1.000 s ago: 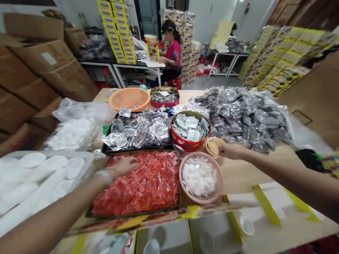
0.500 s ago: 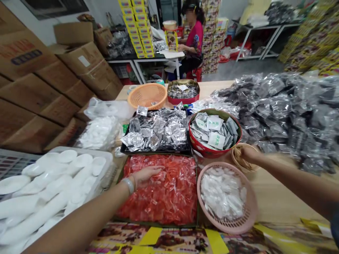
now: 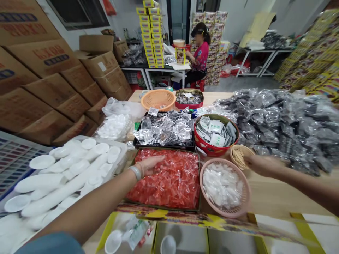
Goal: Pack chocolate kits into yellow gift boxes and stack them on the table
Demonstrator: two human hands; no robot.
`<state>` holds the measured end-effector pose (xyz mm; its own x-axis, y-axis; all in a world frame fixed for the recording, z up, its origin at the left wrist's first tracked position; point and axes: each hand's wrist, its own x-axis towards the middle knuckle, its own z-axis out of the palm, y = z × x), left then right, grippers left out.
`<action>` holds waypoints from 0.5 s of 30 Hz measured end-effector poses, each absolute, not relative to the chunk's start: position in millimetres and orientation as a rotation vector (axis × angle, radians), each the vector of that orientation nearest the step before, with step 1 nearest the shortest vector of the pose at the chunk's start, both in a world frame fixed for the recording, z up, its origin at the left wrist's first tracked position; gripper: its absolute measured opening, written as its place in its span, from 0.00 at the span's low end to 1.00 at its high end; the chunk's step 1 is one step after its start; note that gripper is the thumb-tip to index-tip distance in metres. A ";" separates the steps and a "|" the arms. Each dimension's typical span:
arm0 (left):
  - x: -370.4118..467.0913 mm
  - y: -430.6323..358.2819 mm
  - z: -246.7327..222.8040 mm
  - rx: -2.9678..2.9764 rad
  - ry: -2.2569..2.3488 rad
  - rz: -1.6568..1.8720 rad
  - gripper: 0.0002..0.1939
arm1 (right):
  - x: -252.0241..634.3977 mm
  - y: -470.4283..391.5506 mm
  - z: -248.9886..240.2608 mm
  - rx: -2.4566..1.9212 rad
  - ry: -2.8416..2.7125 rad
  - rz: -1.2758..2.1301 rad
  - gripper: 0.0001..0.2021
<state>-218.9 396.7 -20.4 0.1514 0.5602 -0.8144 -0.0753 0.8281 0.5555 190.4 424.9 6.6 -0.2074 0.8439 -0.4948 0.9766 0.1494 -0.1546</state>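
My left hand (image 3: 151,165) reaches over a box of red plastic packets (image 3: 172,180). Its fingers are stretched out, palm turned sideways, and no packet shows in its grasp. At the right edge of a small basket of thin wooden sticks (image 3: 239,157), my right hand (image 3: 261,165) has its fingers drawn together. Blur and the hand itself hide whatever is between those fingertips. A pink basket of white packets (image 3: 224,185) stands between the two hands, nearer to me. Along the front edge, open yellow-edged boxes (image 3: 182,234) hold a white scoop (image 3: 167,245) and some packets.
White plastic scoops (image 3: 66,173) fill a clear tub at left. Behind the red packets are a tray of silver sachets (image 3: 169,128) and a red bowl of green-printed sachets (image 3: 215,134). Dark packets (image 3: 291,127) are heaped at right. A co-worker (image 3: 201,56) sits beyond.
My view has shifted, and the open boxes at the front now show. My right hand has drawn back from inside the stick basket to its edge. My left hand stays over the red packets.
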 end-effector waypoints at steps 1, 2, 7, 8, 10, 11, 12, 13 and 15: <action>-217.2 397.3 -20.8 0.447 1.372 0.475 0.10 | 176.5 417.7 2.8 1.680 2.166 -0.692 0.08; -215.5 398.2 -21.2 0.462 1.382 0.473 0.14 | 162.9 411.6 -4.6 1.600 2.191 -0.736 0.08; -213.2 403.9 -20.1 0.548 1.363 0.472 0.15 | 121.8 395.5 -65.7 1.372 2.286 -0.777 0.30; -214.3 405.5 -19.9 0.565 1.383 0.475 0.15 | 119.6 394.4 -75.5 1.357 2.294 -0.761 0.33; -216.3 409.7 -20.6 0.610 1.456 0.500 0.17 | 118.1 393.9 -86.8 1.353 2.279 -0.749 0.30; -216.2 412.1 -21.8 0.642 1.502 0.520 0.18 | 117.9 394.4 -87.9 1.355 2.249 -0.753 0.26; -214.8 414.6 -23.6 0.681 1.548 0.540 0.19 | 117.5 395.5 -86.4 1.356 2.215 -0.760 0.22; -211.7 417.1 -26.0 0.724 1.585 0.558 0.19 | 116.9 396.9 -82.6 1.347 2.186 -0.768 0.18; -201.5 422.5 -31.7 0.812 1.614 0.558 0.19 | 115.2 400.7 -71.8 1.302 2.163 -0.754 0.12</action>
